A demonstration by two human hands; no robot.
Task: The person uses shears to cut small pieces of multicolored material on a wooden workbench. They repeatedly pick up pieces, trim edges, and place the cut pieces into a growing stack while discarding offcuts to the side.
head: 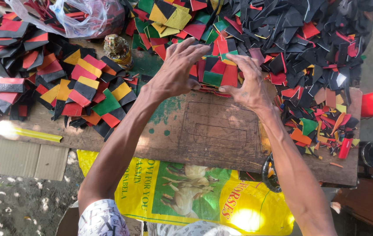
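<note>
Left hand [175, 72] and right hand [245, 83], fingers spread, press in on a stack [214, 76] of red, green and black pieces at the far edge of the board [221, 131]; even pressure from both sides would likely keep edges flush

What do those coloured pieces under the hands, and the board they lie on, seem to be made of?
Coloured pieces: likely thin leather or vinyl sheet, matte, cleanly cut edges, flat and stackable. Board: worn wood, visible grain, green paint stains, scratched outlines.
</note>
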